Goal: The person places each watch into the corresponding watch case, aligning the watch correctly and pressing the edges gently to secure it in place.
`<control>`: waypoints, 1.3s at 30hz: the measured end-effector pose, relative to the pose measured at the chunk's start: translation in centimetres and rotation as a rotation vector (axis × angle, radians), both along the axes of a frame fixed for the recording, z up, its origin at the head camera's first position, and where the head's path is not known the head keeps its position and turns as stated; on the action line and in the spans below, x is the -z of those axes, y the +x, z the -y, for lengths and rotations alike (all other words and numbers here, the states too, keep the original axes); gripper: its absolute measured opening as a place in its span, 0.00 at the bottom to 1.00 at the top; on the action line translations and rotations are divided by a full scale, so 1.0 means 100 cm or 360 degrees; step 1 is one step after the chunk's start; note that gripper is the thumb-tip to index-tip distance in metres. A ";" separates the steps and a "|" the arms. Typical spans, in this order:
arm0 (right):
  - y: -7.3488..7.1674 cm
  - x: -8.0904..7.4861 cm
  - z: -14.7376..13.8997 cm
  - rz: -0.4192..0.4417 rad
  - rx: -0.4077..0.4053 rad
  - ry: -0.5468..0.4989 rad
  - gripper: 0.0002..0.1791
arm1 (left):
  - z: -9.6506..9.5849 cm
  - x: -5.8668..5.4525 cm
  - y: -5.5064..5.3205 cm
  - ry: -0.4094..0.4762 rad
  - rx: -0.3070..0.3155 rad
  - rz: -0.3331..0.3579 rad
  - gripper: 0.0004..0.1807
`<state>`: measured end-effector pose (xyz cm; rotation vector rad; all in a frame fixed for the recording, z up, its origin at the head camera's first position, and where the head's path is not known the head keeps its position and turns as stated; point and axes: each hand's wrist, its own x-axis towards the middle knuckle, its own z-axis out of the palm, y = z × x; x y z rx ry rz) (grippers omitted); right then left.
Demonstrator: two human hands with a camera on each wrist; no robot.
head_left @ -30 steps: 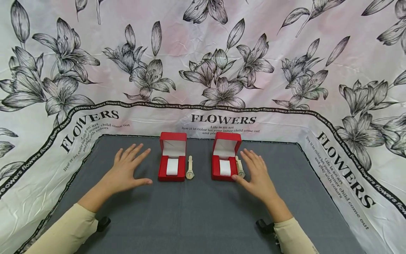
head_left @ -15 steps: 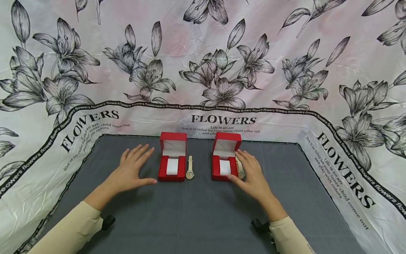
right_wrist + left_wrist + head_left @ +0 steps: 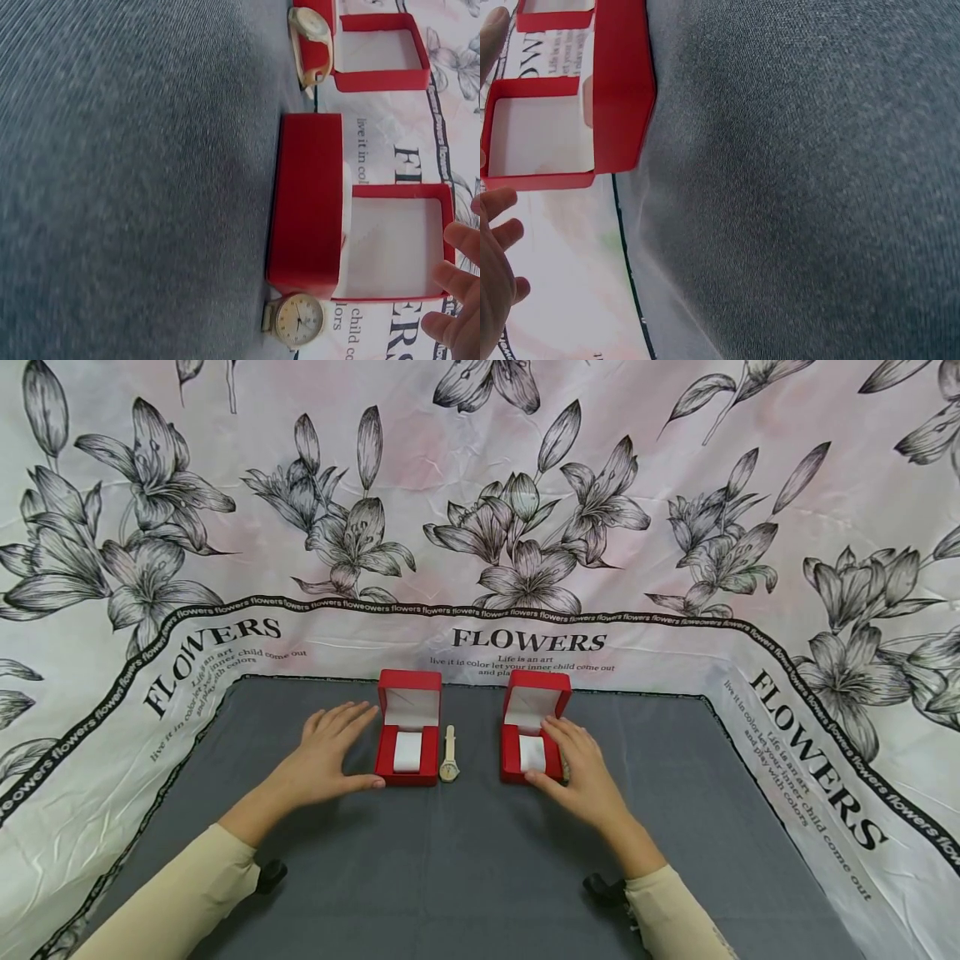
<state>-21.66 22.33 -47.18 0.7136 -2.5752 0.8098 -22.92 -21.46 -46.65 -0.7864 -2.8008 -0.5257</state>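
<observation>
Two red watch boxes stand with their lids up, each with a white cushion inside. My left hand [image 3: 324, 765], fingers spread, is at the left side of the left box [image 3: 386, 768]; whether it touches the box I cannot tell. Over the right edge of the right box [image 3: 514, 768] reaches my right hand [image 3: 588, 781], holding nothing, its thumb near the box's front. A cream-strapped watch [image 3: 449, 760] lies just right of the left box. Beside the right box is another watch [image 3: 298, 321], its face plain in the right wrist view but mostly hidden by my hand in the head view.
Dark grey cloth [image 3: 450, 868] covers the table. White floral fabric [image 3: 525, 468] with printed "FLOWERS" lettering borders it at the back and both sides. Dark wrist devices [image 3: 272, 876] show below both sleeves.
Both hands have moved inward. The left has come close to the left box's side, and the right has slid left over the right box's edge, covering more of the watch there.
</observation>
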 end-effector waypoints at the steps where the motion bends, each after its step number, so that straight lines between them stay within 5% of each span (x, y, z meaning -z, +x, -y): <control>1: 0.000 0.000 0.001 0.0001 -0.0006 -0.0001 0.47 | -0.001 0.001 -0.001 0.0001 0.0004 0.0005 0.61; 39: -0.006 0.012 0.052 0.0072 -0.0162 0.0036 0.38 | -0.027 0.016 -0.017 0.0069 0.0040 0.0090 0.48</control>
